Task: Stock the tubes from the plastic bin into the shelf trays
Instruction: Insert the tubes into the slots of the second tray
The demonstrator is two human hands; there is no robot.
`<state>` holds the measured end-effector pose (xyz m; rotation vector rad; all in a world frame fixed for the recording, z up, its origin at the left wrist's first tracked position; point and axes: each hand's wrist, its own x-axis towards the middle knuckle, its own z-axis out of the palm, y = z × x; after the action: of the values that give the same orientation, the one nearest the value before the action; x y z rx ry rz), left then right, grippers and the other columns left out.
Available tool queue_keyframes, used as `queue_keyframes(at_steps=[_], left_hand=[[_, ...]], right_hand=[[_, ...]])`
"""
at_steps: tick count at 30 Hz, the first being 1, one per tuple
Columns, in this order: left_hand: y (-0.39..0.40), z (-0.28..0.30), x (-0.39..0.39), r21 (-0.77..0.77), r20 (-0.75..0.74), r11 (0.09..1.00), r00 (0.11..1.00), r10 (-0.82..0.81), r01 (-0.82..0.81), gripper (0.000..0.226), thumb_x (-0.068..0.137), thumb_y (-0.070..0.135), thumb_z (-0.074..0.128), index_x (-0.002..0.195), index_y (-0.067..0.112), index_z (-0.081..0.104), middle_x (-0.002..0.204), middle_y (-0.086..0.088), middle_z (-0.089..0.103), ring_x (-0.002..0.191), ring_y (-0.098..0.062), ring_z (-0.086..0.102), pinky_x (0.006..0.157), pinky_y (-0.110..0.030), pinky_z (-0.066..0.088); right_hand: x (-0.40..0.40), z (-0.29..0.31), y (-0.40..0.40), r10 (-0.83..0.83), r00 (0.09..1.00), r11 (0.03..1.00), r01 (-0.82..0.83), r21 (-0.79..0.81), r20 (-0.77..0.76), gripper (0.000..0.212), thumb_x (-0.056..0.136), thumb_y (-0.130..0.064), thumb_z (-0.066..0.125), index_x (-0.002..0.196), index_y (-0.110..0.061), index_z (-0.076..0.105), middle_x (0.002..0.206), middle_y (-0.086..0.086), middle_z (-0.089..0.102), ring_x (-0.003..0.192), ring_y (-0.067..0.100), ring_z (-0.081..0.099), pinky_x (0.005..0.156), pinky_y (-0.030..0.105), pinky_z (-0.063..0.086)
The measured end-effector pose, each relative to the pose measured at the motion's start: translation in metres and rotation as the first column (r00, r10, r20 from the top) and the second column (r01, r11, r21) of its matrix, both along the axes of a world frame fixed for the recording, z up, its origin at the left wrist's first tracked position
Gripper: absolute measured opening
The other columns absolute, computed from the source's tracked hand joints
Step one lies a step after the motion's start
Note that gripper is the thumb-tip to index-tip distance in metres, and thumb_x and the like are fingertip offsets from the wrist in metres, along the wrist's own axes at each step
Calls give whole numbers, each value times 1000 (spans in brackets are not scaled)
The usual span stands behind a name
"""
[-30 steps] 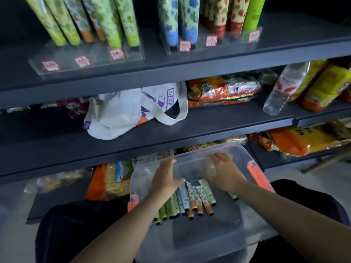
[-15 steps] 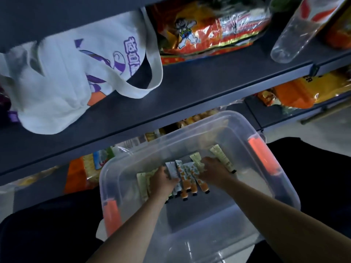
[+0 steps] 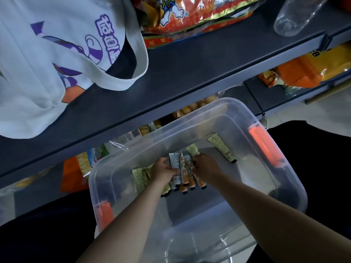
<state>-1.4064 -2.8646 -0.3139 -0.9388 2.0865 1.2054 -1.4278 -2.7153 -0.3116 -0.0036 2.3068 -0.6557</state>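
HANDS: left hand (image 3: 164,170) and right hand (image 3: 206,167) both curled round a bunch of tubes (image 3: 183,172) | TUBES: inside clear plastic bin (image 3: 247,118), caps toward 6 o'clock; one loose tube (image 3: 222,148) lies at 2 o'clock from the bunch | SHELF: dark shelf (image 3: 190,73) at 12 o'clock carries white tote bag (image 3: 47,63).

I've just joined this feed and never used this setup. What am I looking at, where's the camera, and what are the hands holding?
There is no machine: a person works bare-handed, filmed by one camera on their head looking down. Both arms reach into a clear bin in front of dark shelves. The left hand and right hand together gather a bunch of tubes. One pale tube lies apart in the bin. On the shelf above lie a white bag, snack packs and a clear bottle.
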Motion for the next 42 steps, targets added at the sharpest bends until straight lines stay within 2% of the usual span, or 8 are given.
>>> queue_keyframes(at_steps=[4,9,16,22,27,33,38,42], left_hand=[[-2,-1,4,81,5,995,999,54,-54,55,67,-3,79,116,1,55,105,-18,68,89,-25,65,75,-32,51],[-4,-2,8,126,-5,990,998,62,-61,39,71,-4,75,107,1,62,100,-11,68,87,-23,65,73,-30,51],[-8,-4,15,166,-16,986,1000,23,-20,31,76,-5,70,107,2,68,99,-8,68,85,-18,63,65,-21,48],[-14,-4,16,253,-3,960,992,127,-122,31,77,-6,68,107,1,66,103,-10,69,93,-24,65,81,-31,50],[-16,2,17,337,22,915,973,229,-223,43,78,-11,63,118,5,60,111,-12,67,100,-26,64,92,-41,50],[-20,20,20,562,189,702,894,406,-437,44,85,-11,51,122,13,56,108,-13,65,88,-23,63,59,-29,53],[-19,37,24,735,275,485,862,425,-474,33,91,-4,40,116,10,58,95,-11,65,82,-20,59,68,-31,51],[-13,49,28,729,232,519,874,426,-446,20,91,-3,47,102,8,60,73,-6,70,57,-10,63,49,-22,51]], right_hand=[[2,0,-1,15,1000,1000,-15,-1,-19,27,91,-17,50,113,-14,64,115,10,63,107,28,60,87,31,47],[12,2,-4,-11,1000,1000,11,14,-1,28,95,-17,43,115,-10,62,112,13,64,103,30,61,79,29,45],[18,-2,5,-12,998,1000,11,6,61,28,85,-20,62,112,-12,64,111,9,68,104,26,62,82,28,47],[15,2,6,-73,985,995,82,-49,157,37,81,-19,68,117,-12,61,115,7,66,106,22,62,86,26,48],[18,1,0,-85,970,994,96,-41,230,28,81,-20,62,109,-17,60,106,4,67,101,21,62,71,21,38],[19,5,1,-171,931,963,227,-147,321,15,87,-11,52,98,-14,62,90,4,67,78,15,60,56,18,39],[13,13,12,-341,831,832,484,-269,439,7,84,-1,56,84,-7,60,64,4,49,56,13,46,57,23,38],[9,32,21,-379,792,707,581,-402,479,15,83,5,59,81,-9,57,59,2,49,52,9,48,51,19,37]])
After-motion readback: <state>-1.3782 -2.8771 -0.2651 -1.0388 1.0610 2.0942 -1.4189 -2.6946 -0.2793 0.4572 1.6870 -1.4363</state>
